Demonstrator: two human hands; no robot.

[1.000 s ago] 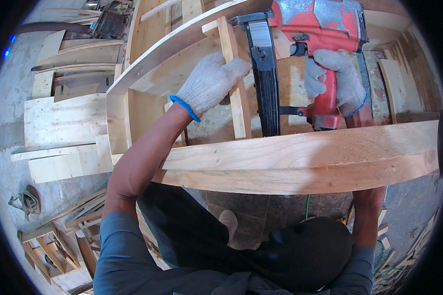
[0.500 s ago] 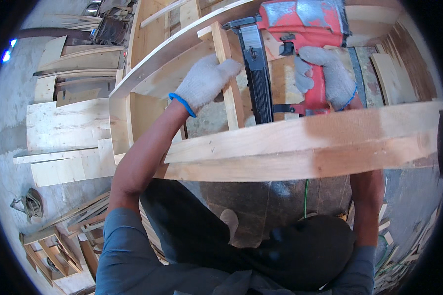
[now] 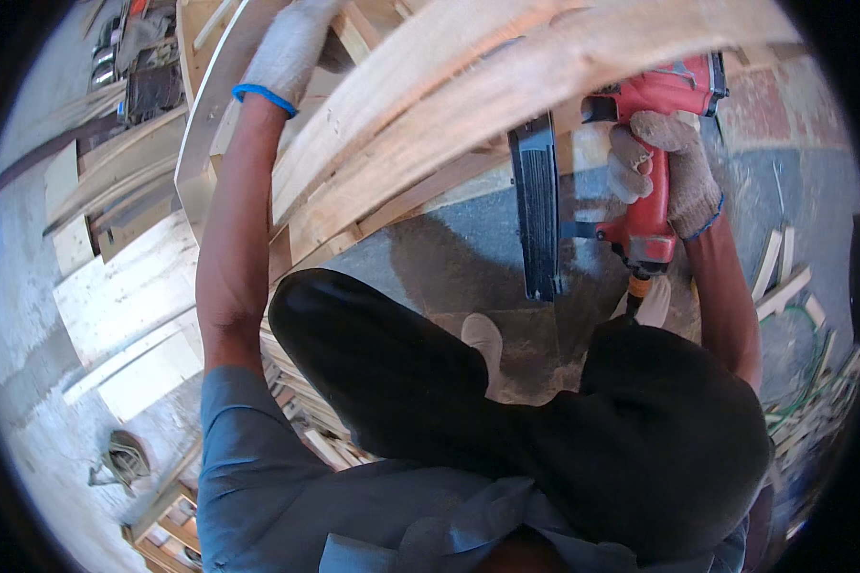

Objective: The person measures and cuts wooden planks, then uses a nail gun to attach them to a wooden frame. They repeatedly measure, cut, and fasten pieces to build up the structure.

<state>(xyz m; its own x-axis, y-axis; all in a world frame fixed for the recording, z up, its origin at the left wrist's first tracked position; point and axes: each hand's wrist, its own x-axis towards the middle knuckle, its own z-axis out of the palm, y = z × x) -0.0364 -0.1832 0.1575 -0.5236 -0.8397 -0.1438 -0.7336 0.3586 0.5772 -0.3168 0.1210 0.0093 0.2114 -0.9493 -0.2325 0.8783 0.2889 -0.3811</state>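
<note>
My right hand, in a greyish knitted glove, is closed round the handle of a red nail gun. The gun's long black magazine hangs beside the wooden frame, over the floor. An orange hose fitting shows at the handle's lower end. At the upper left, my left hand, in a white glove with a blue cuff, reaches over the wooden frame beside a crosspiece. The picture's edge cuts off its fingers. The frame's near rail slants up to the right and covers the gun's nose.
Pale boards and sheets lie on the floor at left. Loose wood strips and a green hose are at right. Slatted wooden pieces stand at lower left. My black-trousered knees are close to the frame.
The nail gun has come from inside the frame to its near right side. The frame now slants up to the right, and my left hand appears farther up and left.
</note>
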